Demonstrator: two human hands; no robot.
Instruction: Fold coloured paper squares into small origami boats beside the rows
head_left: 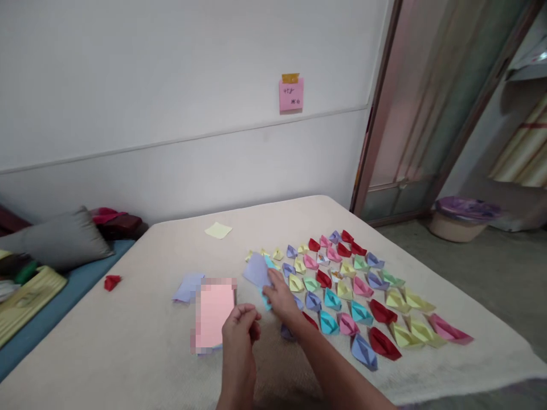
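**Hazards**

- The right hand (280, 296) lies on the near edge of a lavender sheet (256, 269), with a cyan sheet (269, 262) directly underneath. The fingers are extended and flat. It cannot be told whether they pinch the sheet or only press on it. A weak hold could drag both sheets together or crease the lavender one.
- The right forearm crosses low over the nearest paper boats (331, 298). A sweep of the wrist could flatten or scatter them, because they are light and stand loose in rows.
- The left hand (240, 326) hovers with its fingers curled together on nothing visible, just beside the pink stack (216, 310). A nudge could fan the stack out.

**Materials and shapes**

- The sheets are thin, matte and square-cut.
- The boats are folded paper with pointed ends and raised centres, in red, yellow, pink, cyan, lavender and green.
- The table (128, 341) carries a pale, coarse-textured cover, which may snag paper edges.
- A second lavender sheet (188, 286) lies left of the stack.
- A yellow sheet (218, 230) and a single red boat (111, 282) lie well apart from the rows.
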